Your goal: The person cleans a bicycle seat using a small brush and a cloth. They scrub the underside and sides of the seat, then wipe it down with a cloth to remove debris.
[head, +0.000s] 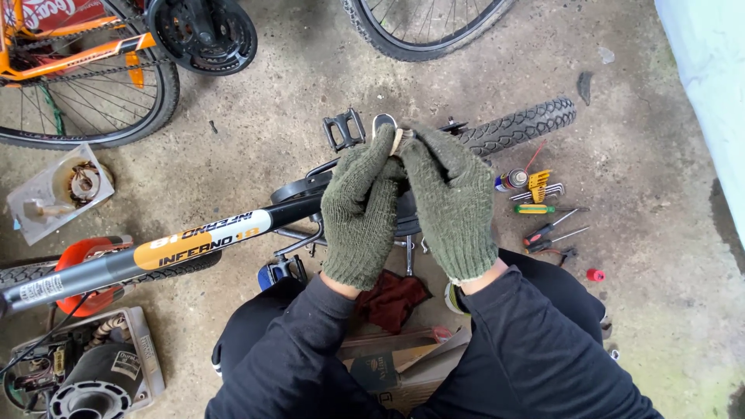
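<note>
Right now both of my gloved hands are raised together over the bicycle frame (194, 237). My left hand (358, 209) and my right hand (450, 203) meet at the fingertips, pinching a small pale part (397, 140) between them at 12 o'clock from my wrists; what the part is, I cannot tell. A black pedal (344, 129) sits just at 10 o'clock from that part. The knobbly tyre (518, 126) stretches away at 2 o'clock. Screwdrivers (552, 231) and hex keys (537, 189) lie on the concrete at 3 o'clock, and a dark red rag (392, 299) lies at 6 o'clock under my wrists.
</note>
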